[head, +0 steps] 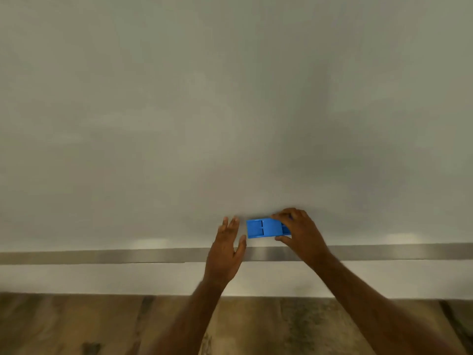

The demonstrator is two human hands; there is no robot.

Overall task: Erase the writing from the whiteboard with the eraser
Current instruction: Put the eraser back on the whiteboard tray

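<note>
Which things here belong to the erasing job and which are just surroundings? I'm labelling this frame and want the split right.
Part of the job:
- blue eraser, lying against the board
- whiteboard, no writing readable on it
- right hand, gripping the eraser's right end
- left hand, open beside the eraser's left end

Just there:
- metal tray rail along the board's bottom edge
- wooden floor

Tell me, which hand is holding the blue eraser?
The right hand grips the blue eraser against the whiteboard. The left hand is open beside it, fingers straight.
</note>
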